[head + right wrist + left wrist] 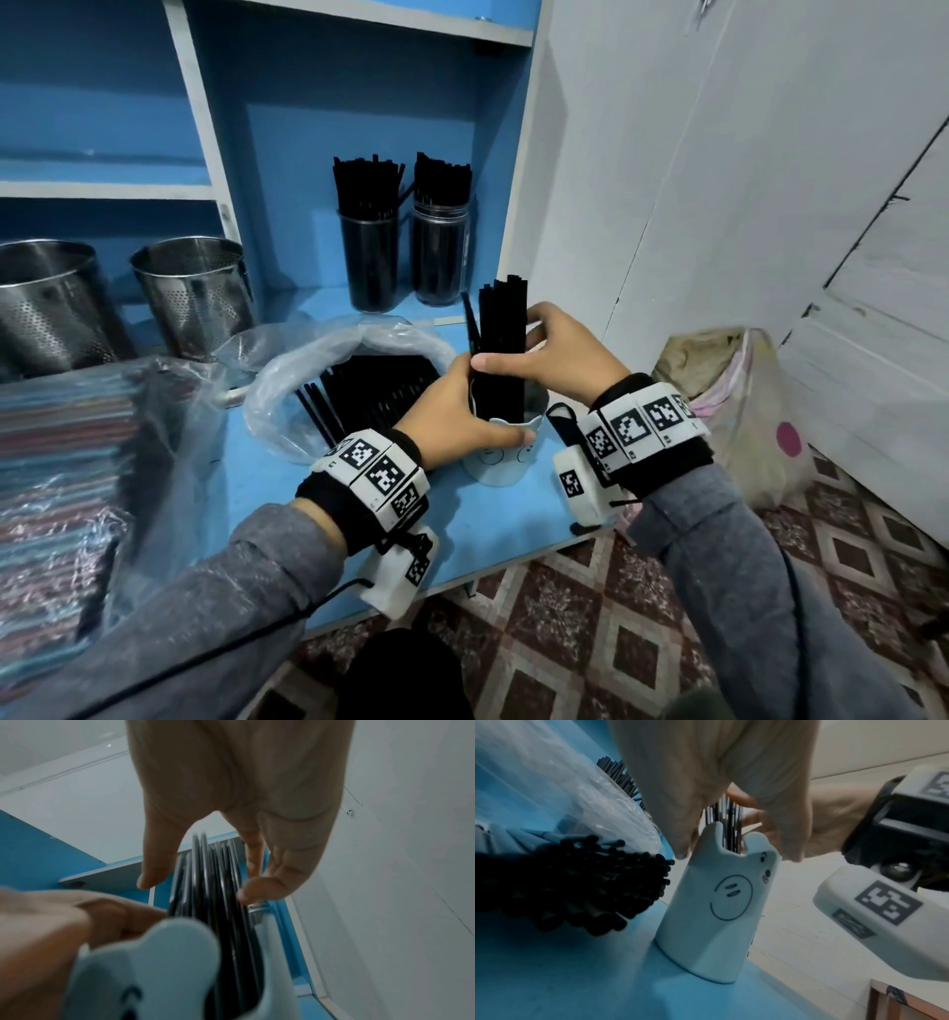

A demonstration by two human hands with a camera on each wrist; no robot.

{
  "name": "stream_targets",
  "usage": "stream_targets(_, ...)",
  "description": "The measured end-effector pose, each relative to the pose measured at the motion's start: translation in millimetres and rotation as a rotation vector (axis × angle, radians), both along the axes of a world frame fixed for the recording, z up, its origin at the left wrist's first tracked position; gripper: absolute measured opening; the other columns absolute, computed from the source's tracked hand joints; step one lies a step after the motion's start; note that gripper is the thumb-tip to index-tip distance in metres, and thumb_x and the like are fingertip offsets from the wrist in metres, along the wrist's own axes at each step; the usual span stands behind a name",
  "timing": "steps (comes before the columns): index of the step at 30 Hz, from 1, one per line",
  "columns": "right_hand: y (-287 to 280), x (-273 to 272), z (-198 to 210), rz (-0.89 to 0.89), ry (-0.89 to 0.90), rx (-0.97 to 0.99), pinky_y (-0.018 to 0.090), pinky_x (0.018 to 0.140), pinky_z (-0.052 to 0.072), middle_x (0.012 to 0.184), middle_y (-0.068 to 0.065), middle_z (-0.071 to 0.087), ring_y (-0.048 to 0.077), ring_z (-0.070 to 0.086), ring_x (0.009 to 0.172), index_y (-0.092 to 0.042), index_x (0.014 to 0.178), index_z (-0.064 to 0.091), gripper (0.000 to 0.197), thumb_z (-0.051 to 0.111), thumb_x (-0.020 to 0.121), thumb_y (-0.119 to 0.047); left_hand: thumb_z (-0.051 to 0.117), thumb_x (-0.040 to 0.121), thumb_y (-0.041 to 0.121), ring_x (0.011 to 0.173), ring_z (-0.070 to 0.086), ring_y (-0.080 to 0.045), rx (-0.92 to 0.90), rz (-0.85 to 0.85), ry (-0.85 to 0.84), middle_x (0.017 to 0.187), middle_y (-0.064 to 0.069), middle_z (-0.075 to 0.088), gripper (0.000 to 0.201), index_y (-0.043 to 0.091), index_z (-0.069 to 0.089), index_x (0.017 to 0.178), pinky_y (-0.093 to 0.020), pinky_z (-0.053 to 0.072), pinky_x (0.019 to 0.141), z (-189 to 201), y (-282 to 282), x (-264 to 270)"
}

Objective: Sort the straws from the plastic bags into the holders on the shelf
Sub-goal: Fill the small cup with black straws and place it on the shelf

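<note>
Dim and bluish everywhere; sharp in the head view near the cat-faced holder [500,455], bent at edges; soft, smeared in both wrist views.

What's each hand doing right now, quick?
Left hand: holds the pale blue cup at its rim.
Right hand: fingers and thumb curled round the bundle of black straws standing in that cup.

The head camera looked down from above at the blue shelf [267,478]. Each wrist camera sat very close and low, looking up along its own hand. All three saw the white cup [506,462] of black straws [500,349].
</note>
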State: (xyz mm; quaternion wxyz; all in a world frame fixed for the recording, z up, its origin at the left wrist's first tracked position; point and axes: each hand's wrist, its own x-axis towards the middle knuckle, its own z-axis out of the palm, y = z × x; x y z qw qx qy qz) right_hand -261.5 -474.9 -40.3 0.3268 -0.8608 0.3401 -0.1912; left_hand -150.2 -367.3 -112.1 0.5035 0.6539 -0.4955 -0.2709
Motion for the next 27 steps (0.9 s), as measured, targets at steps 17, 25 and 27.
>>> stream_targets(17,91,71,-16,0.254,-0.309,-0.293,0.024,0.086,0.044,0.099,0.009,0.062,0.019,0.058,0.095,-0.007,0.095,0.067,0.012,0.067,0.085,-0.013,0.063,0.078,0.033,0.124,0.043,-0.029,0.210,0.778,-0.355,0.125,0.002,0.045,0.016,0.044,0.062,0.088,-0.039,0.031,0.104,33,97,89)
stream_targets(25,90,107,-52,0.059,0.534,-0.247,0.048,0.115,0.028,0.153,0.021,0.023,0.040,0.024,0.141,-0.026,0.147,0.036,0.058,0.056,0.094,-0.040,0.056,0.089,-0.001,0.054,0.048,0.006,0.070,0.515,-0.121,0.126,-0.010,0.060,0.033,0.028,0.065,0.101,-0.009,0.040,0.049,19,109,107)
stream_targets(27,88,110,-52,0.050,0.561,-0.236,0.049,0.114,0.027,0.154,0.021,0.016,0.043,0.018,0.142,-0.035,0.150,0.025,0.064,0.056,0.094,-0.036,0.060,0.090,0.003,0.078,0.055,0.001,0.026,0.518,-0.090,0.126,-0.008,0.061,0.025,0.027,0.065,0.098,-0.007,0.042,0.061,19,109,111)
